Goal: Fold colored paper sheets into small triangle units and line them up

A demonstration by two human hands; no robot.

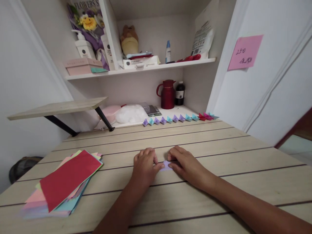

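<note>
A small piece of folded lavender paper lies on the light wooden table between my two hands. My left hand has its fingers curled, and its thumb presses on the paper's left edge. On the opposite side, my right hand is curled too, with thumb and fingers at the paper's right edge. Parts of the paper are hidden under the thumbs. Beyond the hands, a row of small folded paper boats in purple, teal, red and magenta stands along the table's back edge.
At the left lies a fanned stack of coloured paper with a red sheet on top. A small raised wooden shelf stands behind it. The back cubby holds a red thermos jug, a dark bottle and a white plastic bag.
</note>
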